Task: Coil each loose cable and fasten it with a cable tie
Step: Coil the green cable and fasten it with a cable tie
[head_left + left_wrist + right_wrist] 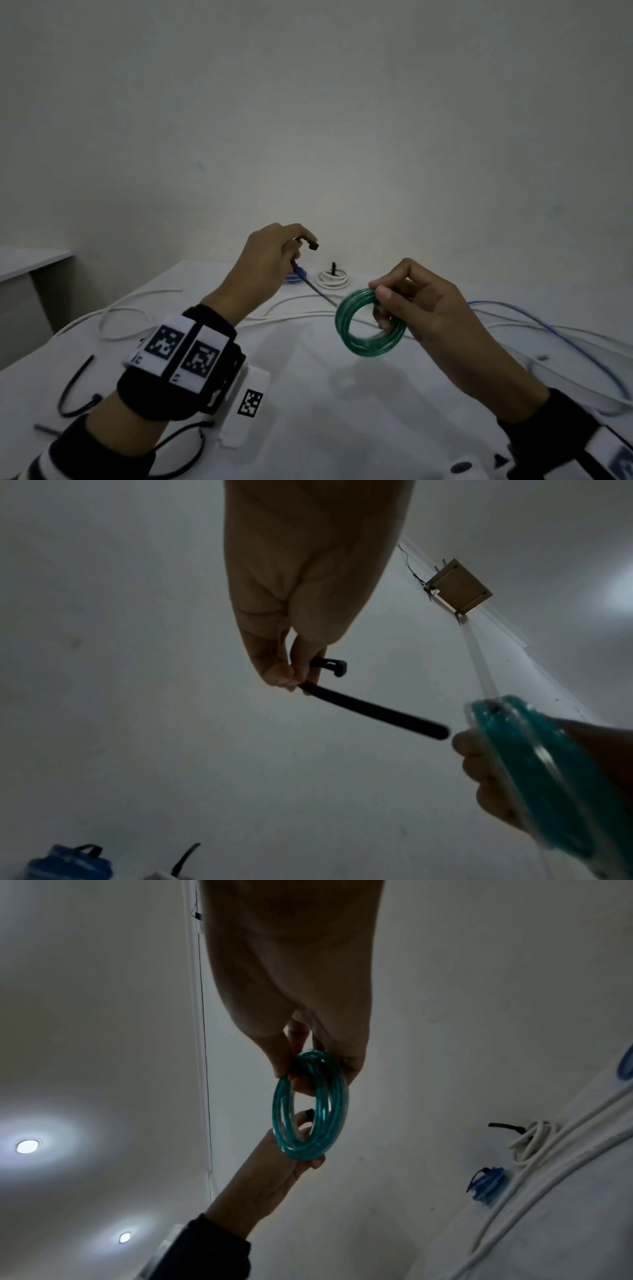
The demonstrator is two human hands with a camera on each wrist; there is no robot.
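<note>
A white table (308, 394) carries loose white and blue cables (548, 329). Above it, the right hand (435, 308) pinches a glossy green coil (370, 322) of round loops. The left hand (270, 260) grips a thin black cable tie (369, 712), its tip near the coil without touching.

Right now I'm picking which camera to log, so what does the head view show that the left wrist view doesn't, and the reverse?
Only the head view shows the table, its loose white cables, a loose blue cable and spare black ties. Only the left wrist view shows the whole black cable tie, its tip aimed at the coil, and a wall bracket. Both show the left hand pinching the tie and the right hand gripping the green coil.
</note>
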